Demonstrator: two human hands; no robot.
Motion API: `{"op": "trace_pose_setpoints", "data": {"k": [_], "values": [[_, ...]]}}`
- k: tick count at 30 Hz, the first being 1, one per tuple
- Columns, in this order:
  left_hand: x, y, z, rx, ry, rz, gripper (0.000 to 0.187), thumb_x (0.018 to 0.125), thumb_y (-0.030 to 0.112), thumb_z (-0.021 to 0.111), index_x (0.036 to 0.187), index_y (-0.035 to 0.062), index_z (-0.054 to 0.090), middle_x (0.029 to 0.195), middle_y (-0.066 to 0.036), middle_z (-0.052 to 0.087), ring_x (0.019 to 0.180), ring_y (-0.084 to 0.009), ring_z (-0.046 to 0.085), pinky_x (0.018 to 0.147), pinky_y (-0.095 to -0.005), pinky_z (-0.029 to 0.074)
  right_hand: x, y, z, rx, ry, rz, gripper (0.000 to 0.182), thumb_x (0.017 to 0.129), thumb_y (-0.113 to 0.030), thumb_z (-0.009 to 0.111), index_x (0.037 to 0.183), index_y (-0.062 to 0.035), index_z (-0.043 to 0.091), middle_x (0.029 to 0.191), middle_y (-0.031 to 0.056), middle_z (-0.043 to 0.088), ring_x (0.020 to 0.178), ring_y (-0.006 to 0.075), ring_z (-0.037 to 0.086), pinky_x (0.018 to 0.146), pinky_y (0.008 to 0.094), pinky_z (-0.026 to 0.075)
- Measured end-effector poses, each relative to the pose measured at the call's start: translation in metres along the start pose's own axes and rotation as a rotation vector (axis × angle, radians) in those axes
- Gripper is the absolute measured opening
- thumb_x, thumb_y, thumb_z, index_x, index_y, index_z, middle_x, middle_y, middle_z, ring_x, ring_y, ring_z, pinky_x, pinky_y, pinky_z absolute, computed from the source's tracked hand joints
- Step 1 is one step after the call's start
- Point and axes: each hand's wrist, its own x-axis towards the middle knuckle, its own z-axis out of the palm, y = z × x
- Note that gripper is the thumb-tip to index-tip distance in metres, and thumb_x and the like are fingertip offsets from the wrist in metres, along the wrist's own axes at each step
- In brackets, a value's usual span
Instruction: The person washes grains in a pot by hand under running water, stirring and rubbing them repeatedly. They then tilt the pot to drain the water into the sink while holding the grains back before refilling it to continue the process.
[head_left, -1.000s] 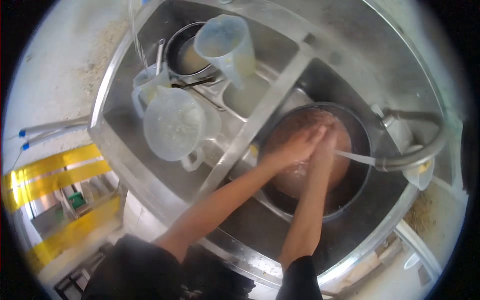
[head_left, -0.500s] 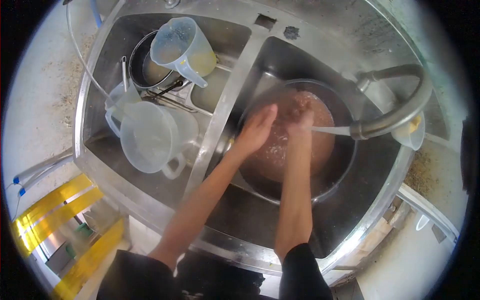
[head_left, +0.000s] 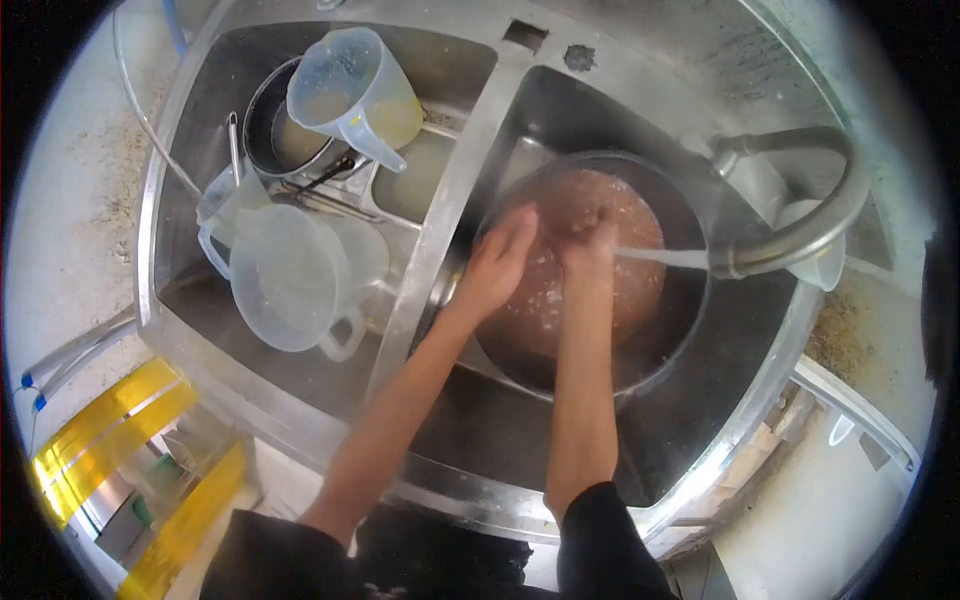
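A large dark pot (head_left: 690, 300) stands in the right basin, with cloudy reddish-brown liquid (head_left: 625, 300) in it. Over its left side is my left hand (head_left: 497, 265), fingers stretched out and nothing visible in it. My right hand (head_left: 590, 250) is over the middle of the pot, its fingertips blurred at the liquid's surface, so their grip cannot be made out. From the curved metal faucet (head_left: 800, 240) a stream of water (head_left: 665, 257) runs against my right hand. Whatever lies under the surface is hidden.
Left basin: a plastic measuring jug (head_left: 395, 105), a larger translucent jug (head_left: 290, 280), a small pot (head_left: 262, 130) and a metal tray (head_left: 415, 185) are crowded together. A metal divider (head_left: 455, 190) separates the basins. Behind the faucet sits a white container (head_left: 825, 265).
The whole view has shifted slightly. Both hands remain over the pot, the left one a little lower against its rim, and the stream still runs onto the right hand.
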Motion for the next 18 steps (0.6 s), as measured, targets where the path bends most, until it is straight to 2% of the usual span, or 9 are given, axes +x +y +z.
{"op": "trace_pose_setpoints", "data": {"k": [2, 3, 4, 6, 8, 12, 14, 15, 18], "values": [[-0.001, 0.000, -0.003, 0.012, 0.022, 0.045, 0.053, 0.104, 0.040, 0.038, 0.135, -0.0004, 0.051, 0.138, -0.016, 0.052, 0.132, -0.0244, 0.045, 0.110, -0.0339, 0.031, -0.012, -0.009, 0.015, 0.073, 0.092, 0.123, 0.040, 0.098, -0.041, 0.045, 0.126, -0.0139, 0.054, 0.120, 0.0094, 0.058, 0.111, 0.0246, 0.054, 0.093, 0.0449, 0.046], [-0.004, 0.000, -0.002, -0.009, 0.042, 0.077, 0.051, 0.104, 0.039, 0.039, 0.133, -0.0003, 0.052, 0.135, -0.015, 0.055, 0.129, -0.0232, 0.048, 0.108, -0.0336, 0.033, -0.028, -0.009, 0.016, 0.022, 0.013, -0.078, 0.050, 0.099, -0.043, 0.044, 0.137, -0.0098, 0.046, 0.127, 0.0122, 0.055, 0.116, 0.0254, 0.053, 0.096, 0.0424, 0.044], [-0.008, 0.000, -0.003, -0.011, 0.039, 0.062, 0.051, 0.104, 0.039, 0.039, 0.133, -0.0003, 0.052, 0.135, -0.015, 0.055, 0.129, -0.0232, 0.048, 0.108, -0.0336, 0.033, -0.045, -0.017, 0.029, 0.017, 0.026, -0.071, 0.050, 0.099, -0.043, 0.044, 0.137, -0.0098, 0.046, 0.127, 0.0122, 0.055, 0.116, 0.0254, 0.053, 0.096, 0.0424, 0.044], [-0.010, 0.002, -0.004, -0.012, 0.030, 0.026, 0.048, 0.104, 0.038, 0.040, 0.130, 0.0004, 0.054, 0.132, -0.014, 0.058, 0.125, -0.0220, 0.051, 0.106, -0.0331, 0.036, -0.070, -0.039, 0.062, -0.085, 0.037, -0.296, 0.056, 0.099, -0.043, 0.045, 0.135, -0.0001, 0.038, 0.134, 0.0180, 0.047, 0.118, 0.0287, 0.052, 0.098, 0.0415, 0.042], [-0.011, 0.001, -0.004, -0.038, 0.030, 0.045, 0.047, 0.104, 0.037, 0.040, 0.129, 0.0008, 0.055, 0.130, -0.013, 0.059, 0.123, -0.0217, 0.052, 0.105, -0.0331, 0.037, -0.054, -0.061, 0.071, -0.216, -0.009, -0.429, 0.063, 0.100, -0.048, 0.042, 0.138, 0.0013, 0.032, 0.135, 0.0167, 0.047, 0.119, 0.0297, 0.051, 0.099, 0.0420, 0.041], [-0.014, 0.001, -0.008, -0.034, 0.012, 0.078, 0.044, 0.104, 0.036, 0.041, 0.127, 0.0015, 0.056, 0.125, -0.011, 0.061, 0.119, -0.0207, 0.055, 0.103, -0.0329, 0.039, -0.033, -0.102, 0.080, -0.083, -0.113, -0.321, 0.068, 0.100, -0.052, 0.039, 0.140, 0.0032, 0.033, 0.137, 0.0154, 0.045, 0.117, 0.0298, 0.052, 0.099, 0.0428, 0.040], [-0.016, 0.002, -0.007, -0.058, -0.017, 0.033, 0.044, 0.104, 0.036, 0.041, 0.127, 0.0015, 0.056, 0.124, -0.011, 0.062, 0.118, -0.0203, 0.056, 0.102, -0.0329, 0.040, -0.040, -0.110, 0.085, -0.232, -0.120, -0.245, 0.070, 0.099, -0.055, 0.037, 0.137, 0.0033, 0.037, 0.133, 0.0145, 0.047, 0.117, 0.0290, 0.051, 0.097, 0.0414, 0.040], [-0.016, 0.002, -0.006, -0.077, -0.047, -0.013, 0.044, 0.104, 0.036, 0.041, 0.126, 0.0014, 0.056, 0.122, -0.011, 0.062, 0.116, -0.0199, 0.056, 0.100, -0.0330, 0.041, -0.043, -0.112, 0.087, -0.240, -0.098, -0.282, 0.066, 0.100, -0.054, 0.036, 0.132, 0.0030, 0.041, 0.121, 0.0128, 0.052, 0.105, 0.0263, 0.053, 0.091, 0.0391, 0.042], [-0.018, -0.002, -0.006, -0.073, -0.057, -0.017, 0.044, 0.104, 0.037, 0.042, 0.125, 0.0011, 0.057, 0.121, -0.011, 0.063, 0.113, -0.0193, 0.058, 0.098, -0.0326, 0.043, -0.027, -0.116, 0.083, -0.095, -0.116, -0.259, 0.055, 0.102, -0.049, 0.034, 0.121, 0.0010, 0.049, 0.100, 0.0090, 0.054, 0.089, 0.0218, 0.051, 0.079, 0.0357, 0.043]]}}
